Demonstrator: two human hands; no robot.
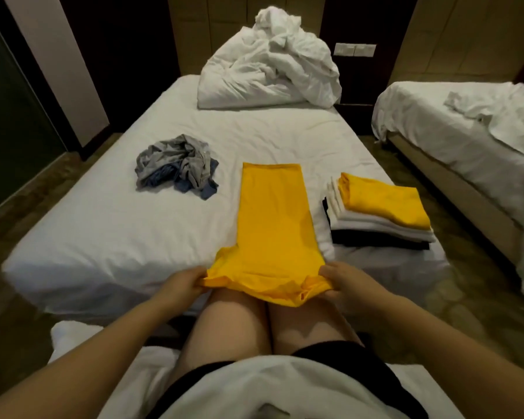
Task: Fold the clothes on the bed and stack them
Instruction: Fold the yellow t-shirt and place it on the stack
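A yellow shirt [273, 219] lies as a long narrow strip on the white bed [109, 225], its near end hanging over the bed's front edge. My left hand [182, 282] pinches the near left corner and my right hand [342, 279] pinches the near right corner. To the right stands a stack of folded clothes [378, 213], dark at the bottom, white in the middle, a folded yellow one on top. A crumpled heap of grey and blue clothes [176, 166] lies to the left of the strip.
A bundled white duvet and pillow [270, 65] fill the head of the bed. A second bed [466, 137] with rumpled sheets stands to the right across a narrow floor gap. My knees are against the bed's front edge.
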